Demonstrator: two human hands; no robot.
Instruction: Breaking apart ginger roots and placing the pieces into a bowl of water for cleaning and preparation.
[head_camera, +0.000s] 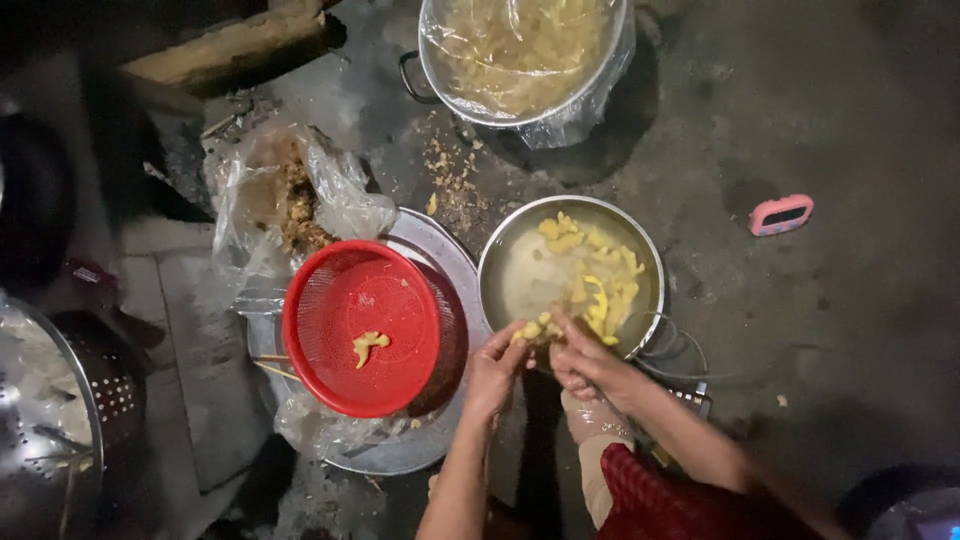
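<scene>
Head view looks straight down on a small yellow piece (533, 329), knobbly and wet, pinched between both hands just over the near rim of a round metal bowl (640, 240). The left hand (495, 368) has its fingers curled shut around one end of the piece; the right hand (583, 362) closes on the other end, though whether it also holds a tool is too dark to tell. Inside the bowl, more pale yellow chunks (590, 270) lie in cloudy water against the smooth steel wall. Left of the bowl, touching it, a round red plastic strainer (330, 300) with a fine mesh holds a single yellow chunk (368, 345); it sits on a wide flat metal tray (445, 250). Beyond the strainer from the bowl, a crumpled clear plastic bag (340, 195) holds brown scraps. Above the bowl stands a big metal pot (525, 60) lined with clear film and filled with pale strips. Right of the bowl, well apart, a small pink rounded gadget (781, 214) lies on the rough dark floor (850, 330).
</scene>
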